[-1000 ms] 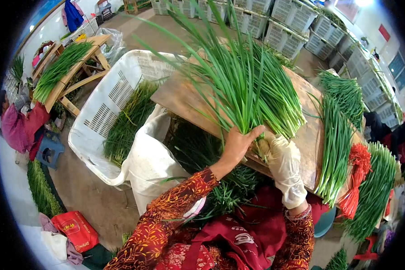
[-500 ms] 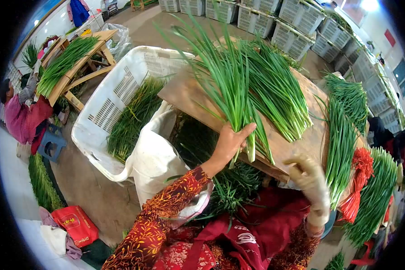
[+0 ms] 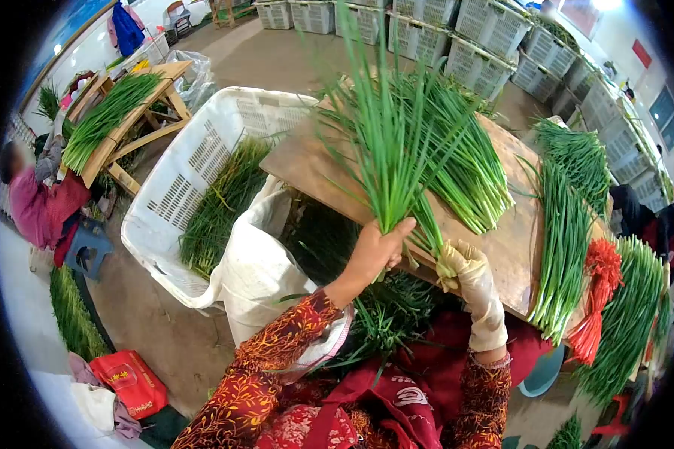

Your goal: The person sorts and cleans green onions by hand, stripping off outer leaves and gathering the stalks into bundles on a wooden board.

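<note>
My bare left hand [image 3: 374, 253] is closed around the lower part of a bunch of garlic chives [image 3: 389, 176], whose leaves fan upward and away from me. Close to its right, my right hand [image 3: 466, 273] wears a pale glove. Its fingers are closed on the base of a few chive stalks [image 3: 428, 224] beside the held bunch. Behind both hands, a larger pile of garlic chives [image 3: 468, 165] lies on the wooden board [image 3: 520, 258], white ends toward me.
More chive bundles [image 3: 562, 251] lie along the board's right side, by a hank of red ties [image 3: 596, 299]. At left stand a white plastic crate [image 3: 157, 251] with chives and a white sack [image 3: 258, 258]. Another person [image 3: 49, 198] sits at a wooden bench [image 3: 120, 135]. Stacked crates [image 3: 479, 67] line the back.
My right hand has moved left from the board's front edge and closed on the stalks beside the bunch. The bunch in my left hand has turned more upright.
</note>
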`<state>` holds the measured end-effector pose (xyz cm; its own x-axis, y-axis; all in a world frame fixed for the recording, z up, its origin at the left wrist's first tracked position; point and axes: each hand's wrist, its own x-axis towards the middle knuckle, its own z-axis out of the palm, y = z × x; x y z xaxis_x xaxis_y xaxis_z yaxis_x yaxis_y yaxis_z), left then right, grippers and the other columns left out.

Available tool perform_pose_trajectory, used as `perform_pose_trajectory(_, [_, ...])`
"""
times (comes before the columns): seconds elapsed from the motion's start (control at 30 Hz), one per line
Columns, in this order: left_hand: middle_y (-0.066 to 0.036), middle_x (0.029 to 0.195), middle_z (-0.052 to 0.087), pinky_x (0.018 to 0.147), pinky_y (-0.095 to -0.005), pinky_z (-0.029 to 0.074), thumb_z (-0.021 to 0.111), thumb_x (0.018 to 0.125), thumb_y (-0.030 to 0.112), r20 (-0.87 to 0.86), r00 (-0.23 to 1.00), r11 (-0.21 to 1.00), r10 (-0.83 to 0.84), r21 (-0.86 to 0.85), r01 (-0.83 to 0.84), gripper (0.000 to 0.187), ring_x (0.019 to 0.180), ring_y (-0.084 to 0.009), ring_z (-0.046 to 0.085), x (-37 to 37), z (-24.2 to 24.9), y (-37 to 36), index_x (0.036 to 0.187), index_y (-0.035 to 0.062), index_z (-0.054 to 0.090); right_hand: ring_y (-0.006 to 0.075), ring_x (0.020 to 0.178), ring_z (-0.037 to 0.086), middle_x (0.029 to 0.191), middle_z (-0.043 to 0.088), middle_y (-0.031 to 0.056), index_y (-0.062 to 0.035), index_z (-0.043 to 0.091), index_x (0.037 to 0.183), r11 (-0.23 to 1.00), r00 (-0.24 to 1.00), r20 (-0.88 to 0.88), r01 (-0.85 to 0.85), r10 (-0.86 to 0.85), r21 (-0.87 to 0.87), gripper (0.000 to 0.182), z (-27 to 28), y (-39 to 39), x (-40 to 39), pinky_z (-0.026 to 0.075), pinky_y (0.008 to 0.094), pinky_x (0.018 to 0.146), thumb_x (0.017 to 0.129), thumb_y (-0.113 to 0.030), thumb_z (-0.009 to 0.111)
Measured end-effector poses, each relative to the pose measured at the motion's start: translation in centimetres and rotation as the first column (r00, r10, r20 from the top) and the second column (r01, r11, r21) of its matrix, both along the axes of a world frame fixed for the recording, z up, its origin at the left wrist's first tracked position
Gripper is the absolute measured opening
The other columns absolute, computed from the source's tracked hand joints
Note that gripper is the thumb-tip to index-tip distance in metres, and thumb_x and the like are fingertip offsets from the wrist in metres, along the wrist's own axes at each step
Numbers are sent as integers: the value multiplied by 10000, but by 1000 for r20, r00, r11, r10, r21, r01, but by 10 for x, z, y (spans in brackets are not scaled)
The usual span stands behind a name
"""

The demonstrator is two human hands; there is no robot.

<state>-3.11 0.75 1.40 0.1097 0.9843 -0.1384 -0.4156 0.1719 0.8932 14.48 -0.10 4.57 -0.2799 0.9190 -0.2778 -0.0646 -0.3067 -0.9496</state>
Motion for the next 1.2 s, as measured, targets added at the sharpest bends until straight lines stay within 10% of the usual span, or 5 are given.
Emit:
perform_pose_trajectory(0.4, [58,492,368,365,-215,300,623,810,208,335,941,984,-44,-146,98,200,400,-45,356,9,-5,-11,856,65,491,49,411,346,554,452,-25,-17,574,876,995,973,-214,-95,90,-9,281,-8,-7,-8,349,195,418,877,-290,506])
perform_pose_trajectory(0.47, [57,487,371,359,-218,293,617,812,193,92,995,984,-26,-172,41,184,384,-49,346,3,-6,-11,882,64,505,33,437,366,574,467,-35,-27,583,873,988,980,179,57,-82,140,274,-2,-7,1,340,165,433,872,-294,521])
perform_pose_trajectory(0.7, [48,488,350,365,-224,267,575,839,277,-549,833,998,-69,-37,59,342,383,-47,323,-22,-1,-11,1115,77,551,26,461,392,604,511,-24,-28,593,884,997,999,33,9,-11,77,239,10,-9,11,317,153,438,870,-259,535])
perform_pose_trajectory(0.87, [58,485,397,362,-204,288,604,820,279,-111,985,982,-135,-150,118,235,392,-48,374,-8,5,-17,864,51,565,44,546,441,615,527,-9,-23,604,886,990,978,181,-116,100,77,200,9,-21,-20,336,176,488,848,-214,558])
perform_pose_trajectory(1.2, [50,568,468,403,-199,302,629,803,217,-203,976,995,82,-35,-91,219,435,-38,382,-13,6,-47,914,28,620,267,549,587,637,580,135,-35,619,786,788,850,426,-21,-310,615,102,-2,-38,-54,450,311,497,743,-127,635])
